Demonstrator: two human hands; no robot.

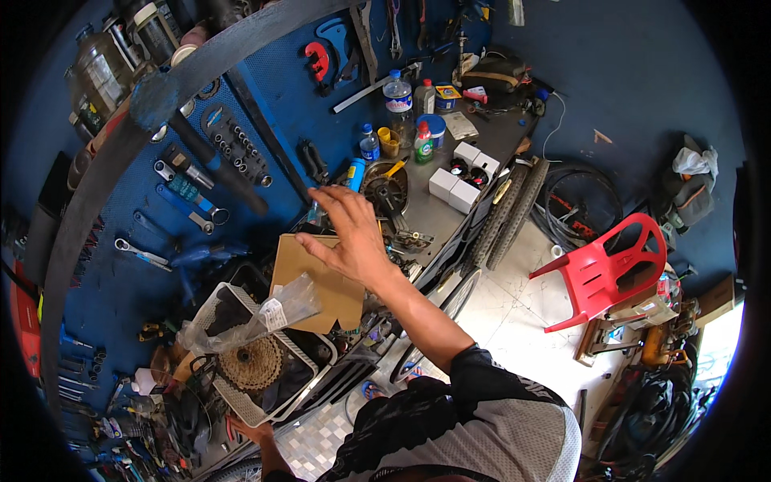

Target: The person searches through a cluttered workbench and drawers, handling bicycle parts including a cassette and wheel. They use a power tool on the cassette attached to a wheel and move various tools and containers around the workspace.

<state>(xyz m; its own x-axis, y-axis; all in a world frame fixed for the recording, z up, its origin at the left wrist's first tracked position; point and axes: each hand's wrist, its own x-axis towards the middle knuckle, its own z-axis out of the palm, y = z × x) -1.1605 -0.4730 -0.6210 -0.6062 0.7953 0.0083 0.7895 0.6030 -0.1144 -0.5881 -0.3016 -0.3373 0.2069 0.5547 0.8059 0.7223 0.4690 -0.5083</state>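
My right hand [349, 241] reaches over the bench with fingers stretched and thumb apart, holding nothing. Just beneath it stands a brown cardboard box [341, 301], partly covered by a clear plastic bag [301, 304] with a white label. Beside the box, a white plastic basket [328, 353] holds a bicycle cassette [251, 361] and dark items. My left hand [255, 431] is low by the basket's near end, next to red-handled tools; its fingers are partly hidden, so its grip does not show. Past my right fingertips lie a blue tube [356, 173] and a crankset [389, 195].
Bottles [397, 100] and small white boxes [455, 189] stand along the bench. Wrenches and sockets [237, 145] hang on the blue pegboard, crossed by a dark curved bar [88, 189]. Tyres [510, 213], a red chair [606, 269] and a wheel [582, 201] are to the right.
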